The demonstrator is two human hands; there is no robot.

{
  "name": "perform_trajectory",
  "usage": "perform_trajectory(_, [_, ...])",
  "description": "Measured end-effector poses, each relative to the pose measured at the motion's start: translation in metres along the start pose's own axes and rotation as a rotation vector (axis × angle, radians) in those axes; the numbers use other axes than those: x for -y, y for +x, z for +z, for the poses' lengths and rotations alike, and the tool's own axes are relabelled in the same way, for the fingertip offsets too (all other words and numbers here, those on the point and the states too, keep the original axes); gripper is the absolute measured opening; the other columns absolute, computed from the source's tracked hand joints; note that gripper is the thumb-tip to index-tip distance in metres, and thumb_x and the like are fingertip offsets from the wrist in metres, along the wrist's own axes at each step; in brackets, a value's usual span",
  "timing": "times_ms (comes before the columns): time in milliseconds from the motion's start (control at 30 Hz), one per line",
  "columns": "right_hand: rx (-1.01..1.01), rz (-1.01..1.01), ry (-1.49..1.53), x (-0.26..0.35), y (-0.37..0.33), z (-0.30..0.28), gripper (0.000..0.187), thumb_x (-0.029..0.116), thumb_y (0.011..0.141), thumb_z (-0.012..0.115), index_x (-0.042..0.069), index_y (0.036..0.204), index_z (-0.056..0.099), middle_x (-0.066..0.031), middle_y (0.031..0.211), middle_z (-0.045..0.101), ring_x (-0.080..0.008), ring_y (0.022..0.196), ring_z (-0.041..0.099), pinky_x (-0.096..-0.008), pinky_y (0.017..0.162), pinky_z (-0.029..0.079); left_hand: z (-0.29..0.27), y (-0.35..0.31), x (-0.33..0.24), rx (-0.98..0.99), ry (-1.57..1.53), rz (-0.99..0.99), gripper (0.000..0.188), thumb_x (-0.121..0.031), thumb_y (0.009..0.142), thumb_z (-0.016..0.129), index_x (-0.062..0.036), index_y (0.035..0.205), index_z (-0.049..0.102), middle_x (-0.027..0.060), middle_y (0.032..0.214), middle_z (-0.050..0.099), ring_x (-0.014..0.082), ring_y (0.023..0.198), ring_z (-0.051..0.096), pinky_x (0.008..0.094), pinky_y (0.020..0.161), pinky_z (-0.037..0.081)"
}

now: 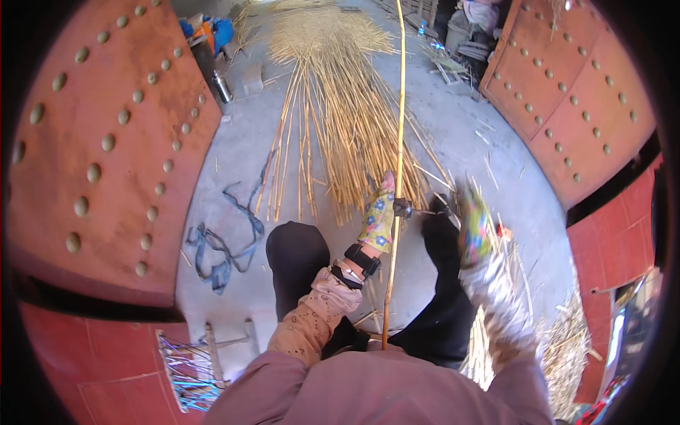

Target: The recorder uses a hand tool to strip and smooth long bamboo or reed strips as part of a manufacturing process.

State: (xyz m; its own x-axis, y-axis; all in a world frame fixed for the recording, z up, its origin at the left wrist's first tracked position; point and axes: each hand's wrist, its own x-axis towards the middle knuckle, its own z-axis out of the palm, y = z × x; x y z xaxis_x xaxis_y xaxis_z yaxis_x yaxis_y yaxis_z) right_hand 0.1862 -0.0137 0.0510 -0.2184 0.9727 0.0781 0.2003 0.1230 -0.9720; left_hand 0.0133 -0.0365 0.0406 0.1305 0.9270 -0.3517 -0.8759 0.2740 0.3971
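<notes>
A long, pale-yellow reed stalk (400, 120) runs upright before me, from the top of the view down to my lap. My left hand (377, 216), in a flower-patterned glove, is closed against the stalk. Touching the stalk beside that hand is a small dark piece (402, 207) with a thin rod pointing right; its kind is unclear. My right hand (473, 225), also in a flowered glove, is off to the right, apart from the stalk. Motion smears its fingers. A large bundle of reed stalks (347, 134) lies spread on the floor ahead.
Studded red-brown door leaves (113, 142) flank me on the left and right. A blue-grey strap (219, 248) lies tangled on the floor at left. By the left door stands a metal flask (222, 86). Pale stalk scraps (563, 340) heap at lower right, near a small stool (191, 368) at lower left.
</notes>
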Motion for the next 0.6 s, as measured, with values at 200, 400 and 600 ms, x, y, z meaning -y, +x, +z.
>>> perform_trajectory(200, [0.155, 0.074, 0.65, 0.038, -0.085, 0.021, 0.032, 0.032, 0.084, 0.047, 0.001, 0.092, 0.053, -0.0061, 0.073, 0.057, -0.014, 0.061, 0.055, -0.0255, 0.054, 0.046, 0.054, 0.018, 0.024, -0.018, -0.027, 0.407, 0.032, -0.043, 0.077, 0.054, -0.0139, 0.066, 0.048, -0.003, 0.05, 0.043, 0.0067, 0.037, 0.041, 0.0187, 0.032, 0.03])
perform_trajectory(400, [0.008, 0.465, 0.356, 0.048, -0.05, 0.004, 0.024, 0.03, 0.084, 0.046, 0.01, 0.072, 0.052, 0.0034, 0.049, 0.041, -0.0056, 0.035, 0.034, -0.0189, 0.032, 0.022, 0.089, 0.041, 0.028, -0.225, 0.011, 0.472, 0.04, -0.051, 0.077, 0.049, -0.0129, 0.066, 0.05, -0.0029, 0.05, 0.044, 0.0078, 0.037, 0.039, 0.0217, 0.032, 0.03])
perform_trajectory(600, [-0.007, -0.17, -0.286, -0.04, -0.162, -0.05, 0.024, 0.028, 0.085, 0.045, 0.011, 0.071, 0.053, 0.0054, 0.052, 0.042, -0.0015, 0.042, 0.035, -0.0173, 0.035, 0.024, 0.075, 0.045, -0.025, -0.146, 0.138, 0.56, 0.043, -0.053, 0.078, 0.045, -0.0129, 0.065, 0.044, -0.0024, 0.054, 0.041, 0.007, 0.044, 0.041, 0.0214, 0.033, 0.032])
